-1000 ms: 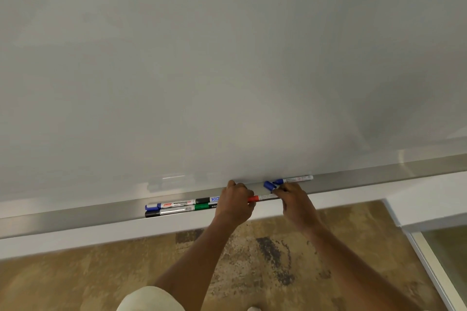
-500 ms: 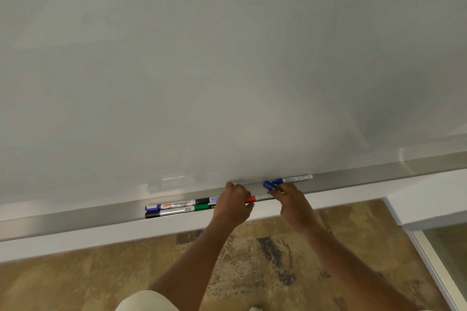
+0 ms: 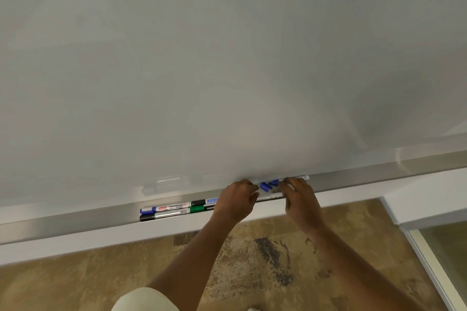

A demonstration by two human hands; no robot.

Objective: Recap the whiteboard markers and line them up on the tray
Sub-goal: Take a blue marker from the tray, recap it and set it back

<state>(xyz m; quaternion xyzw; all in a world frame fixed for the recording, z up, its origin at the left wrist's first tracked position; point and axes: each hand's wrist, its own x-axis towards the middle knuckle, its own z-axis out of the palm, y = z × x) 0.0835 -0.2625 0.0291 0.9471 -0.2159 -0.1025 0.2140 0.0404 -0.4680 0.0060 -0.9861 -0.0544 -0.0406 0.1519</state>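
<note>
We see a long brushed-metal tray (image 3: 75,222) holding slim cylindrical markers (image 3: 171,211) in a row; our left hand (image 3: 236,199) and right hand (image 3: 299,195) curl over blurred blue-capped markers (image 3: 265,186); grip unclear.

Whiteboard (image 3: 227,58) fills the upper view, blank, faint glare near its right edge. White wall strip (image 3: 75,243) runs under it. Floor (image 3: 252,260) is mottled tan with dark patches. Glass panel (image 3: 449,247) in a white frame at the lower-right corner.
</note>
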